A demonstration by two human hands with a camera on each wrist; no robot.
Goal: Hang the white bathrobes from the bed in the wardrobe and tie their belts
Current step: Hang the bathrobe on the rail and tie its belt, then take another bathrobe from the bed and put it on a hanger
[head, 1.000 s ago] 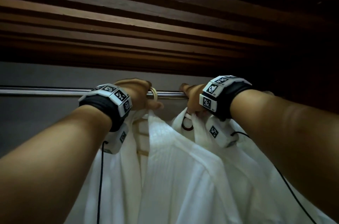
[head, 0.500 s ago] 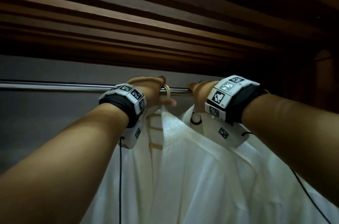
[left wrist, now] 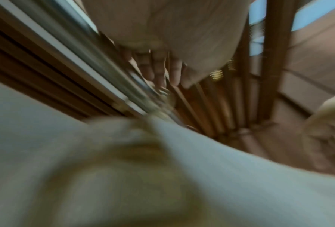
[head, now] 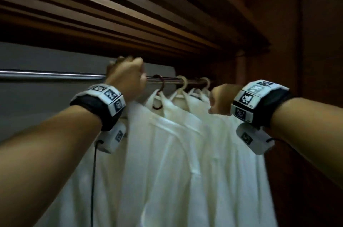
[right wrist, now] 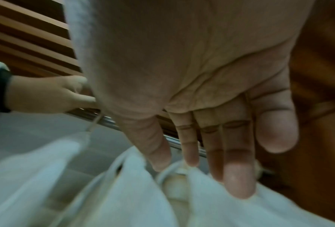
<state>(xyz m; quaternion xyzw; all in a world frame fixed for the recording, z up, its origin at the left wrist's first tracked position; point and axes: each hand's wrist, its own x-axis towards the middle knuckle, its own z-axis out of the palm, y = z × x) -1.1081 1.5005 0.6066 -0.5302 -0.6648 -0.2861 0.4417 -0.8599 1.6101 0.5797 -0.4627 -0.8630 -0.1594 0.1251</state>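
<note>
left hand (head: 126, 76) grasps the rail (head: 52, 75); right hand (head: 221, 99), fingers loose, touches three white bathrobes (head: 178, 161) on three hangers (head: 182, 82) inside the wardrobe (head: 315, 59).

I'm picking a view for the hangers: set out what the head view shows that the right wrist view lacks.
Head view only: three hanger hooks on the rail, one dark hook and two pale ones, plus both wristbands. Right wrist view only: the right hand's palm and straight fingers reaching into white bathrobe fabric. Both: the metal rail, the left hand at it, and the wooden slats above.
</note>
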